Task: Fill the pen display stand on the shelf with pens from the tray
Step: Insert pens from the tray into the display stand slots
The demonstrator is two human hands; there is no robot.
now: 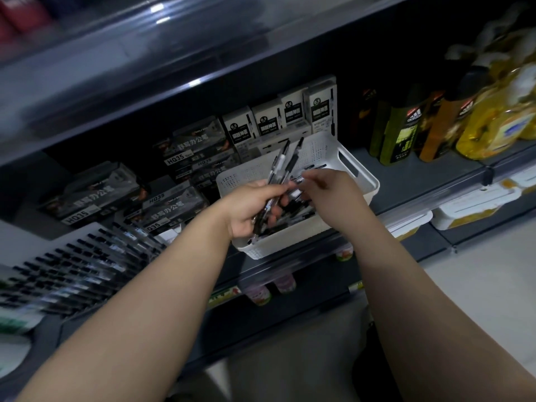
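Black-and-clear plastic pens (282, 166) stand bundled in the left hand's (252, 207) curled grip above the white perforated plastic tray (366, 181) on the grey shelf (420, 175). Beside them the right hand (333, 192) pinches 1 loose pen (314, 168). The slanted pen display stand (72, 265) sits lower left, with rows of pens in it.

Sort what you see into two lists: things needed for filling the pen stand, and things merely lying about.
Needed: pen display stand; white tray; pens gripped by the left hand; right hand over the tray.
Lying about: HQ35 pen boxes; white 0.5 boxes; bottles on the right.
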